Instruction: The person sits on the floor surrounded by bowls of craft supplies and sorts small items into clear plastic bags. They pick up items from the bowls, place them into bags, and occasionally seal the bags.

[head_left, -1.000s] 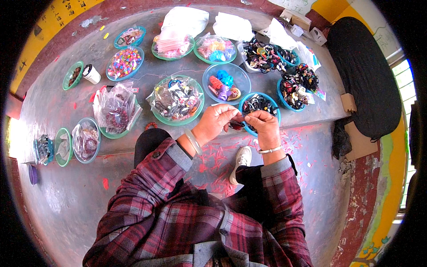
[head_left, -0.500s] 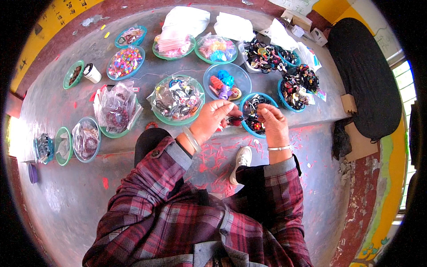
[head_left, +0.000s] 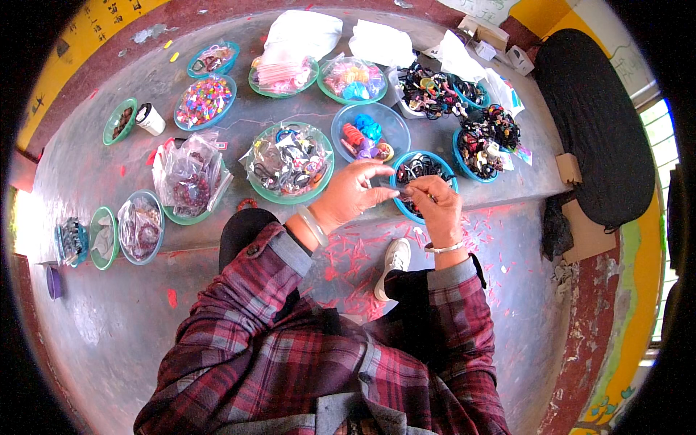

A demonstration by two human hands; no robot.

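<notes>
My left hand [head_left: 353, 196] is in front of the blue basin [head_left: 453, 190] of dark hair ties, its thumb and forefinger spread in a C shape. The thumb's tip reaches close to my right hand [head_left: 438, 212], whose fingertips are pinched together over the basin's near side. A small dark thing [head_left: 404, 192] shows at the pinch, too small to make out. Whether the left thumb touches it I cannot tell. Behind the hands stands a clear bluish basin [head_left: 397, 123] with a blue bundle [head_left: 369, 128] and coral-coloured bands [head_left: 352, 134].
Left of my hands stands a green basin [head_left: 328, 168] of bagged hair ties. Farther left are bagged dark red beads [head_left: 192, 192] and a white cup [head_left: 150, 119]. Basins piled with hair ties [head_left: 487, 134] stand right. A raised concrete ledge [head_left: 500, 205] edges the floor, scattered with red scraps [head_left: 348, 254].
My right hand has moved left and turned inward toward the left hand. The left thumb and forefinger have spread apart. The dark band below the left fingertips no longer shows there.
</notes>
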